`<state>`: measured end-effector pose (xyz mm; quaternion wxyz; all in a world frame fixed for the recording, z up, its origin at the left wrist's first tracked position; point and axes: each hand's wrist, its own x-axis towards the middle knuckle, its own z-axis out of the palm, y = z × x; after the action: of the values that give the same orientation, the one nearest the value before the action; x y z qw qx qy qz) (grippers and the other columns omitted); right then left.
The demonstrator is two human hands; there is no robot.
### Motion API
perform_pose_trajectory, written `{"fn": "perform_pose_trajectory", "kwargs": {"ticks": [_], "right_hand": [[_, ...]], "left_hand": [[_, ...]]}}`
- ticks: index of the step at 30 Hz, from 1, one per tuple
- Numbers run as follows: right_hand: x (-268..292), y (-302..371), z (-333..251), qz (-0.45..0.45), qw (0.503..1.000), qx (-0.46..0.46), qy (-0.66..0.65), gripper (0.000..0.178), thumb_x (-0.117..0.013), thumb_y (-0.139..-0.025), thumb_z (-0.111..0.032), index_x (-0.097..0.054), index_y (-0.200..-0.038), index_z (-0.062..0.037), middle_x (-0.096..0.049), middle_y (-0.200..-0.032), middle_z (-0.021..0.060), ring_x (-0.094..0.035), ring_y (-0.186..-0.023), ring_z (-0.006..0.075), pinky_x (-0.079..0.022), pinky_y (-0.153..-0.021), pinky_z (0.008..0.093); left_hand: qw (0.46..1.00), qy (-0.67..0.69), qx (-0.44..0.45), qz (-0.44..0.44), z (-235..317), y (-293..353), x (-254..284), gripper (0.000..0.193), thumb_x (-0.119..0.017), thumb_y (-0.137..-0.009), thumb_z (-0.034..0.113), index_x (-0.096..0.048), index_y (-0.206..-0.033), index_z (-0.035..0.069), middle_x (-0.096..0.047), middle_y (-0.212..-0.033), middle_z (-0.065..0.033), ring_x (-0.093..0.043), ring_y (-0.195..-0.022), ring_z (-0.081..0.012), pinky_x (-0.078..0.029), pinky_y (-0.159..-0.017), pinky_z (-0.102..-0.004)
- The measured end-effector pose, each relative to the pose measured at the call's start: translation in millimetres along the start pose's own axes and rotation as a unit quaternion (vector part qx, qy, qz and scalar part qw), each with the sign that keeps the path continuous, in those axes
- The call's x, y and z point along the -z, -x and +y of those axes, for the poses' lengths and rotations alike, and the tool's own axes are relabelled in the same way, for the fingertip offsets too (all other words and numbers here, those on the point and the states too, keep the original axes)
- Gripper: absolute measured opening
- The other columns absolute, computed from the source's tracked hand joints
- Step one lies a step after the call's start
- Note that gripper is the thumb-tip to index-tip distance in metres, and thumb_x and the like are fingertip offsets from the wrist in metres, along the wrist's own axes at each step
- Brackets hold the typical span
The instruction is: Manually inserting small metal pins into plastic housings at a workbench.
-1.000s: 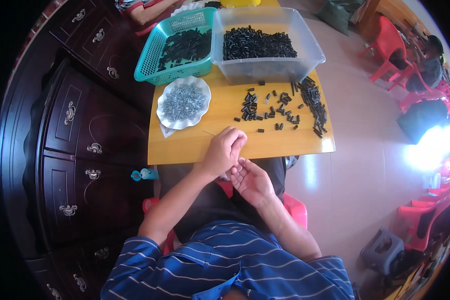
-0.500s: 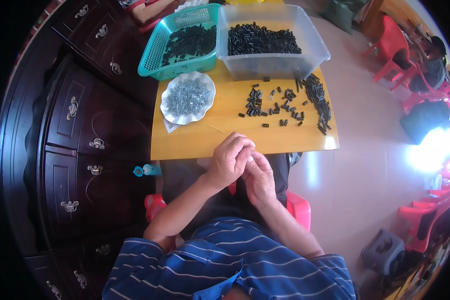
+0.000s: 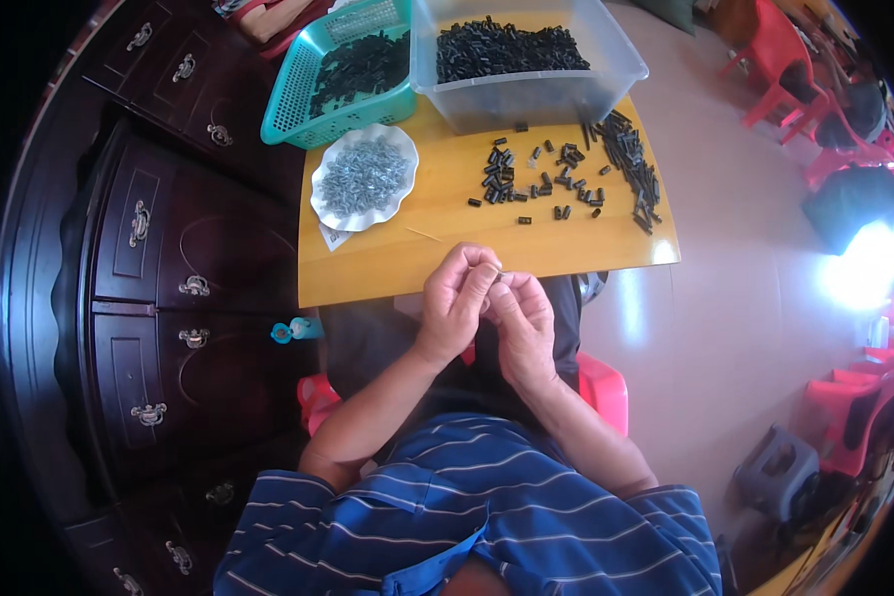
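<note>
Small dark piece (image 3: 500,277): sitting between the fingertips of both hands, just off the near edge of the wooden table (image 3: 368,282), above the lap. Probably matching the short black pieces (image 3: 545,189) that are lying loose on the tabletop; too small and too covered for telling its exact form.

Left hand (image 3: 457,301): thumb and forefinger gripping the piece from one side, other fingers curling under. Right hand (image 3: 523,325): thumb and forefinger pinching from the other side, palm turning inward. Which hand is bearing more of the hold, cannot tell.

Handling, as judged: one pinch should be steadying the piece while the other is doing the fine work, with only the fingertips pressing. Thumbs should be leaving the worked end in sight. Wrists are best staying close together, so that small finger movements are doing the adjusting. Too hard a squeeze would be risking a slip toward the lap.

Nearby: white scalloped plate (image 3: 372,223) holding small clear pieces (image 3: 366,177); thin yellowish stick (image 3: 424,234) lying between plate and left hand; longer black pieces (image 3: 629,157) lying along the right edge.
</note>
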<state>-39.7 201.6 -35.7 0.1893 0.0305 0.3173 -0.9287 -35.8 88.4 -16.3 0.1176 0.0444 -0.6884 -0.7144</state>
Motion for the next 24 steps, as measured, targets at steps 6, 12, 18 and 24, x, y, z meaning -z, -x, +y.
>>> {"fn": "perform_pose_trajectory", "kwargs": {"ticks": [6,12,18,24], "right_hand": [[3,-3,-5,-0.025,0.998,0.046,0.041,0.013,-0.066,-0.097,-0.003,-0.057,-0.106,-0.0028,-0.067,-0.092,0.0036,-0.064,-0.074,0.0087,-0.053,-0.07,0.0221],[2,-3,-4,-0.028,0.999,0.026,0.039,0.014,-0.067,-0.097,-0.005,-0.058,-0.108,-0.0036,-0.067,-0.092,0.0035,-0.064,-0.072,0.0081,-0.052,-0.068,0.0208],[8,-6,0,-0.021,0.999,0.007,0.034,0.014,-0.064,-0.1,-0.008,-0.061,-0.113,-0.0035,-0.069,-0.094,0.0037,-0.064,-0.072,0.0074,-0.051,-0.068,0.0203],[9,-7,-5,-0.04,0.999,-0.031,0.015,0.014,-0.059,-0.103,-0.013,-0.063,-0.114,-0.0044,-0.071,-0.099,0.0058,-0.062,-0.074,0.0071,-0.052,-0.072,0.0215]], "left_hand": [[0.996,0.081,0.005,-0.044,7,-9,10,0.012,-0.058,-0.104,0.015,-0.061,-0.101,0.004,-0.06,-0.092,0.0019,-0.052,-0.079,-0.0032,-0.045,-0.074,-0.0191],[0.996,-0.013,0.005,-0.087,12,-11,27,0.015,-0.06,-0.103,0.016,-0.061,-0.1,0.002,-0.061,-0.102,-0.0022,-0.056,-0.083,-0.0057,-0.047,-0.078,-0.0209],[0.99,-0.09,0.017,-0.109,21,-13,33,0.011,-0.063,-0.101,0.011,-0.064,-0.104,0.001,-0.065,-0.099,-0.0023,-0.06,-0.086,-0.0065,-0.05,-0.077,-0.0218],[0.985,-0.019,0.067,-0.158,30,-42,38,0.013,-0.064,-0.099,0.008,-0.067,-0.108,0.0,-0.068,-0.091,-0.0011,-0.063,-0.083,-0.0058,-0.051,-0.075,-0.0215]]}}
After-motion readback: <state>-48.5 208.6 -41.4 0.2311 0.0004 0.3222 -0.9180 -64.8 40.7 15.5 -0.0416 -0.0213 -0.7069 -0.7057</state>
